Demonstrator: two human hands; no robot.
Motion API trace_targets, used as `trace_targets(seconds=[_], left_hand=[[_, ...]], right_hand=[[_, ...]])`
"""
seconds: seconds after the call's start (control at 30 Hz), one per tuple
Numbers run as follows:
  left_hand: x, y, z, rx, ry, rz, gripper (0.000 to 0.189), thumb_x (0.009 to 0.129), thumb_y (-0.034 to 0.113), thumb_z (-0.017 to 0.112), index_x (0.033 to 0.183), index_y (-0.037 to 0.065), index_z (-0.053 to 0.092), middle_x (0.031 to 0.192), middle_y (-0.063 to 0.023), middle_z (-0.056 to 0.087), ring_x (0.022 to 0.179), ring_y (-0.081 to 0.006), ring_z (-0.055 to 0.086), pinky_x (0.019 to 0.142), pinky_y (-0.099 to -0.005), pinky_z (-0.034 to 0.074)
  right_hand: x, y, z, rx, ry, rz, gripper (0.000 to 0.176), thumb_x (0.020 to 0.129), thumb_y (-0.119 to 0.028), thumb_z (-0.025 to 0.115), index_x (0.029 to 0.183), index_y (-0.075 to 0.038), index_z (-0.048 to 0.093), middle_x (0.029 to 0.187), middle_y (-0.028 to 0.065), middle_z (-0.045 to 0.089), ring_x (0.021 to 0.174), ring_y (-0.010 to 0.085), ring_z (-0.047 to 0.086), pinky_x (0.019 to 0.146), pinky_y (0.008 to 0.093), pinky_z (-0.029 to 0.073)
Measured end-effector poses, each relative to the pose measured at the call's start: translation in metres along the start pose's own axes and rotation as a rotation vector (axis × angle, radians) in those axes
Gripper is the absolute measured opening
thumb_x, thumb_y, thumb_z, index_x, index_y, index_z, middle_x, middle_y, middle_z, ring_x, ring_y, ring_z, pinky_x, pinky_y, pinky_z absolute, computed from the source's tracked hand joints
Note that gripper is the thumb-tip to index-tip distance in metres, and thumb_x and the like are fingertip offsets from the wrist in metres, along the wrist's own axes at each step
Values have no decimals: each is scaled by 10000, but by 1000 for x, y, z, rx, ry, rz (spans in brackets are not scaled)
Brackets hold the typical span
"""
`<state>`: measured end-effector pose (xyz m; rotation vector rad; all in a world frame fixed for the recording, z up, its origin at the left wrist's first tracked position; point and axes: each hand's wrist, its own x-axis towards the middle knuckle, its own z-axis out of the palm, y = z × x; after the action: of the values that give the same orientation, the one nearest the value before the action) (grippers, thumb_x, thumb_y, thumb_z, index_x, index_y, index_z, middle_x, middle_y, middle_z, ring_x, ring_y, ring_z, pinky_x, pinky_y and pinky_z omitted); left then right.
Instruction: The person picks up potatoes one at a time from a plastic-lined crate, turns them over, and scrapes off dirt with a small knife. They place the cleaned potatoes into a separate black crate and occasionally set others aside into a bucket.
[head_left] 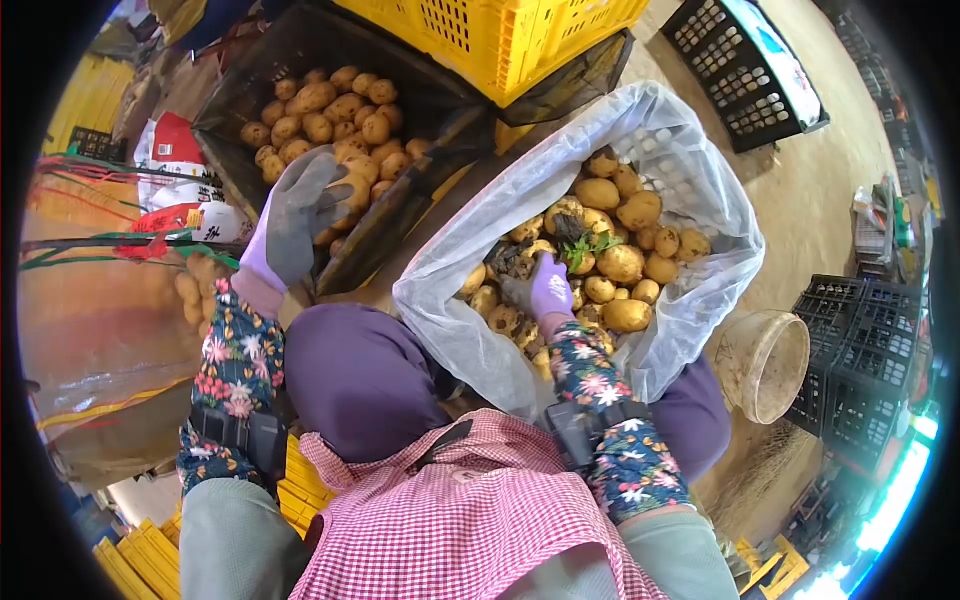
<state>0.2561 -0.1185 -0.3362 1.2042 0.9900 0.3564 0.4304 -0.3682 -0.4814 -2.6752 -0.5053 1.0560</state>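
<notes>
My left hand (297, 215), in a grey and purple glove, is over the near left side of a dark-lined crate (225, 120) of potatoes. Its fingers are stretched out and apart against a large potato (352, 195); I cannot see a firm grip. My right hand (545, 288), in a similar glove, reaches into a crate with a translucent white liner (440, 275). Its fingers are closed at a muddy potato (540, 249), partly hidden by the hand. A dark, dirty clump (512, 262) and green leaves (590, 248) lie among the potatoes there.
A yellow crate (480, 40) stands at the far side. Black crates (740, 75) are at the upper right and right (860, 360). Beside my right knee is a dirty white bucket (780, 365). Large bags (100, 330) of potatoes stand at the left.
</notes>
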Motion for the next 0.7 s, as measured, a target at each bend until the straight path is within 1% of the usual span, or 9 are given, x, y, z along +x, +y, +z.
trace_targets(seconds=[0.03,0.1,0.13,0.23,0.33,0.37,0.47,0.53,0.7], left_hand=[[-10,11,14,14,-95,99,557,919,420,550,1334,66,440,1200,-110,546,1039,-187,561,859,-304,461],[-40,28,51,19,-185,143,545,927,416,537,1323,52,447,1181,-104,558,1034,-179,562,865,-302,459],[-53,32,64,40,-265,157,534,936,412,524,1313,39,455,1162,-99,571,1029,-172,562,870,-300,456],[-75,-24,106,-193,-499,90,673,903,377,591,1420,43,318,1305,-81,481,1126,-202,505,901,-360,466],[-102,-44,154,86,-782,557,581,938,352,549,1395,48,357,1335,-64,478,1175,-186,512,975,-360,458],[-103,-61,174,-534,-731,-136,502,955,341,528,1336,33,420,1280,-68,518,1104,-182,555,957,-342,470],[-115,-62,202,-658,-642,-46,422,971,271,514,1305,24,439,1239,-74,532,1104,-171,545,949,-311,457],[-116,-80,207,-65,-304,350,380,981,242,492,1289,24,449,1194,-89,541,1078,-166,543,932,-287,442],[-118,-92,217,51,-177,411,342,985,273,469,1208,16,513,1148,-110,557,1053,-170,543,910,-269,438]], right_hand=[[16,21,1,107,-11,-73,766,711,-374,761,1276,-12,393,1133,233,561,1064,352,586,865,397,500],[12,48,-12,1042,-280,-203,712,753,-202,759,1307,-14,352,1064,148,594,1054,251,587,888,354,489],[-19,40,-52,1207,-427,-278,658,758,-114,755,1285,0,380,1187,154,525,1097,219,537,953,326,444],[-71,37,-111,1196,-461,-629,820,723,-104,772,1386,-10,298,1352,109,378,1265,200,384,1058,334,341],[-103,34,-137,1104,-450,-844,899,700,-92,776,1432,-16,260,1380,106,366,1296,208,352,1094,340,286],[-108,41,-139,958,-338,-905,826,754,-96,732,1429,-13,264,1390,108,364,1290,211,362,1085,341,294],[-129,47,-141,1132,-265,-753,682,830,-128,671,1393,4,309,1394,118,364,1276,212,378,1070,329,307],[-123,49,-123,953,61,-719,583,895,-188,606,1372,11,335,1352,125,416,1233,206,422,1047,311,329],[-111,32,-105,706,468,-638,343,913,-347,539,919,-16,629,817,222,638,791,367,646,691,397,503]])
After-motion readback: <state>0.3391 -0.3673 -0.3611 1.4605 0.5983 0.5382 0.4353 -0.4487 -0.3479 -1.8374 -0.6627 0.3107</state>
